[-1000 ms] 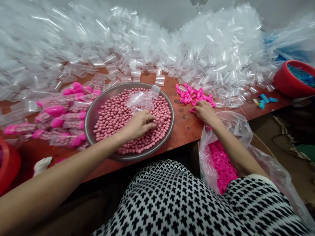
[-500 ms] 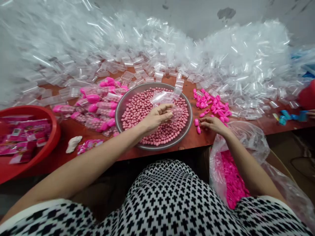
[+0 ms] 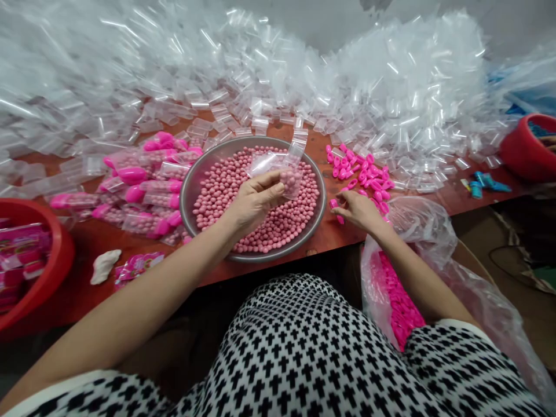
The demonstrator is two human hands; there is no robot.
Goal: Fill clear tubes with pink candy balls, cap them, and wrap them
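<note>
My left hand point(image 3: 259, 201) is closed on a clear plastic tube point(image 3: 269, 164), which it holds over the grey basin point(image 3: 187, 200). Pink balls point(image 3: 256, 226) fill the basin, and a few show through the clear plastic by my fingertips. To the right of the basin, my right hand point(image 3: 358, 209) has its thumb and fingertips on a pink plastic cap point(image 3: 333, 204) at the table's front. Another pink piece lies partly under those fingers. Just behind them is a small heap of loose pink caps point(image 3: 364, 171).
Filled tubes with pink caps point(image 3: 145, 191) are piled left of the basin. Clear empty tubes point(image 3: 278, 69) form a bank along the wall. A red tub point(image 3: 65, 260) of pink packets stands left. A plastic bag point(image 3: 393, 295) of pink pieces hangs at the front edge; another red tub point(image 3: 521, 152) is far right.
The view has swung a little to the right. My right hand's fingers have closed in on the pink cap. My left hand still holds the clear tube above the basin.
</note>
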